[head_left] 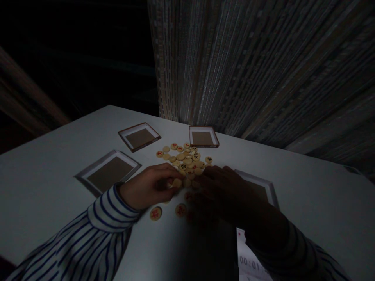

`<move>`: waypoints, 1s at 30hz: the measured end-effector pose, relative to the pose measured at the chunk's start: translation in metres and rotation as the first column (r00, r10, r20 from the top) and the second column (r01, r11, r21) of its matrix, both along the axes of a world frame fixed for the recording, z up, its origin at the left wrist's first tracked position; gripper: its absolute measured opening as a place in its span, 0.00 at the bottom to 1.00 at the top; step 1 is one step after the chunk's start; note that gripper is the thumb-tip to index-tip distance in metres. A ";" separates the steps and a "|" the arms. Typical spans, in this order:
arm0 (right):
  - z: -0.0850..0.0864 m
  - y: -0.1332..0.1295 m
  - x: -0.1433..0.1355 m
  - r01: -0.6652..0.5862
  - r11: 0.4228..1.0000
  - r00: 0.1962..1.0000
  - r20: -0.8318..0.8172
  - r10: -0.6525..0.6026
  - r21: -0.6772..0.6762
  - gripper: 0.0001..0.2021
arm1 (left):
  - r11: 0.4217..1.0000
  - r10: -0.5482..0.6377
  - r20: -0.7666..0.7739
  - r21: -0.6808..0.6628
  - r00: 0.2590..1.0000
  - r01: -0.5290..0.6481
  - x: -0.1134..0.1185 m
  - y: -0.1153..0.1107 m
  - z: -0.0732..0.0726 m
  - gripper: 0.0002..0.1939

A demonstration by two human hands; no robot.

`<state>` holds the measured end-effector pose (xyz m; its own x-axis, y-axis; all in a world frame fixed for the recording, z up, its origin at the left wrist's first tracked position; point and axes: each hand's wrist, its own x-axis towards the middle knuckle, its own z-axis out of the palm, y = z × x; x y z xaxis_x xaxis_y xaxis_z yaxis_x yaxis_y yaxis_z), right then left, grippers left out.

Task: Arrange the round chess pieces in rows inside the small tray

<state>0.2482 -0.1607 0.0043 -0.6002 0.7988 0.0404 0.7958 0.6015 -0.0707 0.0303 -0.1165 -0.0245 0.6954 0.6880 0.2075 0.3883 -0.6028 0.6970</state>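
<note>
Round wooden pieces point(181, 157) with red or black characters lie heaped on the white table, some face down. My left hand point(155, 183) reaches in at the pile's left side, thumb and fingers curved apart around a few pieces, and it seems to hold none. At the right side of the pile is my right hand point(224, 189), in deep shadow; its fingertips touch or hover over pieces and cannot be made out. Nearer to me, two red-marked pieces, one at the left point(156, 213) and one beside it point(181, 210), lie face up.
Open shallow boxes stand around the pile: back left point(124, 134), back right point(217, 145), left point(84, 183) and right, partly behind my right hand point(274, 193). A display with digits point(249, 259) shows near my right forearm. A striped curtain point(234, 66) hangs behind the table point(316, 187).
</note>
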 end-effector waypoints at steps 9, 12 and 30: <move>0.000 0.000 0.000 0.001 1.000 1.000 0.002 -0.001 -0.001 0.11 | 0.973 0.073 0.036 -0.224 0.997 -0.063 0.000 -0.002 -0.003 0.13; 0.000 0.000 0.000 0.000 1.000 1.000 0.007 0.000 -0.004 0.12 | 0.971 0.068 0.060 -0.235 0.996 -0.053 0.000 -0.002 -0.003 0.10; 0.000 -0.002 0.003 -0.012 1.000 1.000 -0.013 0.012 0.028 0.12 | 0.958 0.113 0.147 -0.280 0.983 -0.068 0.000 -0.003 0.002 0.11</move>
